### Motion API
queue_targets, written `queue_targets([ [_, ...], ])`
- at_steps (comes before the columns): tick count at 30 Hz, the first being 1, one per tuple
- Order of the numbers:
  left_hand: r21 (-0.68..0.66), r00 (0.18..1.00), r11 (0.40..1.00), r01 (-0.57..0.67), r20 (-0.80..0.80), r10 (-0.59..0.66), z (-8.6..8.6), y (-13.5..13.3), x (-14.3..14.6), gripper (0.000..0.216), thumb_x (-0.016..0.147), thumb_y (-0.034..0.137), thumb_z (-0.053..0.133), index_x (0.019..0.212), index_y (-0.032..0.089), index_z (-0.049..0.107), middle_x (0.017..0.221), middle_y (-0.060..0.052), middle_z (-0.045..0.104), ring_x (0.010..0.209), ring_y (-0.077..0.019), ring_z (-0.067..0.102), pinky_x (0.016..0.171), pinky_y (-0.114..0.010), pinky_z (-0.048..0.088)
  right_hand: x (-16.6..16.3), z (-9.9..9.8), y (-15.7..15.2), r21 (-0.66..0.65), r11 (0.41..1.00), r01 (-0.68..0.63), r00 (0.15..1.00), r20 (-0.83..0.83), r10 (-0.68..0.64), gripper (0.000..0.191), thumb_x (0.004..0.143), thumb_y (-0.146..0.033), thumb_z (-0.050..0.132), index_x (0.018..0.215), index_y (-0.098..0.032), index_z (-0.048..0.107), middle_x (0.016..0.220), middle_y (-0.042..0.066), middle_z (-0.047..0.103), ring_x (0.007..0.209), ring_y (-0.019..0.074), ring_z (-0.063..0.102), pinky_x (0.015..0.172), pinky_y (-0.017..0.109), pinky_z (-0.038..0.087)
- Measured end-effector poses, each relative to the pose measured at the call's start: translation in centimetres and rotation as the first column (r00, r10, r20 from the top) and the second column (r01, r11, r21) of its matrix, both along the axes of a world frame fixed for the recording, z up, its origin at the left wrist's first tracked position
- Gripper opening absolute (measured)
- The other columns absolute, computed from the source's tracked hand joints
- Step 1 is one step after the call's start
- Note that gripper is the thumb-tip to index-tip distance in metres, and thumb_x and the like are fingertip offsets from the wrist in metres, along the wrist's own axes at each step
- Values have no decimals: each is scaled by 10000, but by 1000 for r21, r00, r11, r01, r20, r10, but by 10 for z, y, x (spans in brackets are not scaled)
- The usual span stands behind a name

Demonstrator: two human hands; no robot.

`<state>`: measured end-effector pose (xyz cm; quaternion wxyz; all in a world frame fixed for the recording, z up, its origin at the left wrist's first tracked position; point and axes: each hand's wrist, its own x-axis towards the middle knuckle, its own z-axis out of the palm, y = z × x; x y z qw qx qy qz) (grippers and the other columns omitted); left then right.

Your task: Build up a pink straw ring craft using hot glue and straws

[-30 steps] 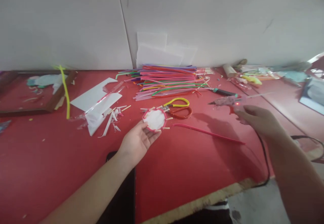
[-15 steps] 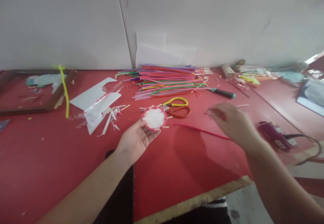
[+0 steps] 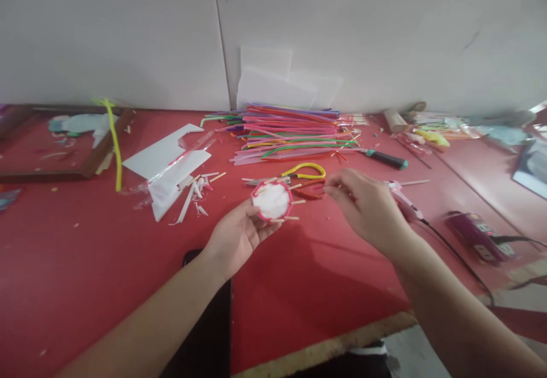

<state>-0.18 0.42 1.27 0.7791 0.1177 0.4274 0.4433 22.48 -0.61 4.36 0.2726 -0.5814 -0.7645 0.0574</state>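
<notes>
My left hand (image 3: pixel 241 232) holds a small round craft piece (image 3: pixel 273 200) by its lower left edge. That piece has a pinkish-red rim, a fluffy white centre and several short wooden sticks poking out around it. To its right, my right hand (image 3: pixel 363 204) is pinched closed, its fingertips at the red handle of the scissors (image 3: pixel 304 170). Anything between those fingers is too small and blurred against the red to make out. The scissors, with one yellow and one red handle, lie just behind the craft piece.
Colourful pipe cleaners (image 3: pixel 290 133) are piled at the back by a green-black knife handle (image 3: pixel 387 159). White paper scraps (image 3: pixel 164 155) lie left, near a wooden frame (image 3: pixel 81 170). A pink glue gun (image 3: pixel 404 201) and a purple box (image 3: pixel 478 235) with cords sit right.
My right hand has moved left, closer to the craft piece, uncovering the glue gun. The long red strip that lay on the table no longer shows there. My left hand keeps its hold.
</notes>
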Motion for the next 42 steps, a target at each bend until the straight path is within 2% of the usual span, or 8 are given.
queue_targets([
  [3, 79, 997, 994, 79, -22, -78, -2, -1, 1, 227, 812, 48, 572, 951, 118, 737, 947, -103, 774, 823, -200, 708, 770, -325, 590, -16, 19, -6, 141, 984, -112, 993, -17, 116, 115, 955, -175, 564, 883, -223, 640, 903, 34, 662, 840, 166, 640, 744, 294, 491],
  [6, 124, 988, 981, 147, -68, -139, -5, -4, 1, 218, 814, 36, 581, 924, 126, 745, 946, -89, 759, 805, -178, 685, 745, -303, 580, -37, 13, -8, 75, 974, -216, 976, 17, 215, 156, 975, -173, 541, 877, -199, 659, 902, 36, 664, 819, 154, 645, 735, 283, 500],
  [9, 156, 982, 970, 188, -53, -182, -6, -6, 0, 196, 845, 49, 567, 861, 139, 740, 884, -66, 740, 784, -166, 670, 754, -308, 585, -52, -2, -9, 34, 983, -182, 982, 58, 179, 190, 986, -168, 522, 877, -178, 677, 902, 46, 677, 800, 157, 650, 702, 276, 493],
  [17, 157, 989, 976, 151, -17, -150, -8, -7, 1, 175, 803, 29, 578, 715, 157, 658, 706, -22, 656, 701, -153, 632, 761, -329, 574, -63, -16, -9, 174, 979, -106, 987, 139, 82, 236, 1004, -211, 528, 839, -183, 693, 859, 47, 702, 792, 176, 636, 747, 331, 429],
  [24, 260, 978, 948, 181, -151, -145, -18, -10, 2, 45, 823, 166, 670, 792, 174, 702, 820, -20, 670, 805, -177, 644, 837, -363, 563, -64, -20, -7, 208, 973, -101, 981, 183, 63, 271, 1011, -232, 527, 810, -190, 704, 827, 39, 696, 765, 175, 619, 735, 336, 397],
  [33, 368, 931, 880, 301, -312, -188, -20, -14, 2, 143, 882, 310, 678, 954, 205, 743, 946, -47, 737, 889, -205, 676, 830, -315, 544, -62, -24, -12, 227, 972, -64, 996, 82, 46, 173, 971, -245, 602, 858, -210, 729, 842, 20, 727, 772, 166, 651, 722, 310, 418],
  [38, 398, 902, 877, 270, -423, -86, -20, -20, -3, 270, 882, 303, 699, 1140, 223, 688, 993, -55, 747, 934, -212, 675, 848, -309, 522, -62, -25, -14, 244, 968, -57, 998, 50, 46, 157, 952, -252, 635, 853, -211, 750, 827, 15, 743, 749, 162, 664, 691, 299, 417],
  [42, 445, 853, 829, 337, -518, -69, -20, -21, -3, 234, 913, 372, 649, 1079, 207, 658, 978, -57, 734, 929, -218, 679, 848, -342, 531, -62, -26, -13, 230, 972, -45, 999, 21, 42, 167, 954, -267, 633, 859, -214, 759, 833, 16, 751, 760, 162, 676, 699, 295, 421],
])
